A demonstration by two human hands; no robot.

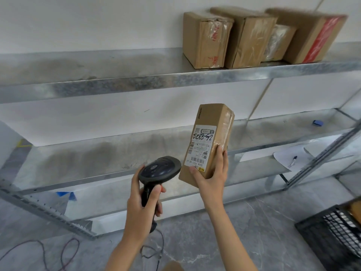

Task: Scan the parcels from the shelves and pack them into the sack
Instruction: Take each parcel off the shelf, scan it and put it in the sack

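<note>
The right hand holds a small cardboard parcel by its bottom end, upright before the shelves. It looks stiff and light. The left hand holds the barcode scanner just beside its label.

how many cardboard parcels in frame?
5: one parcel gripped in the right hand, four on the top shelf at right. More may sit off-frame.

Brown taped cardboard parcel held upright mid-scene, white shipping label facing left, dark handheld scanner just beside it, four parcels on far upper shelf
</note>
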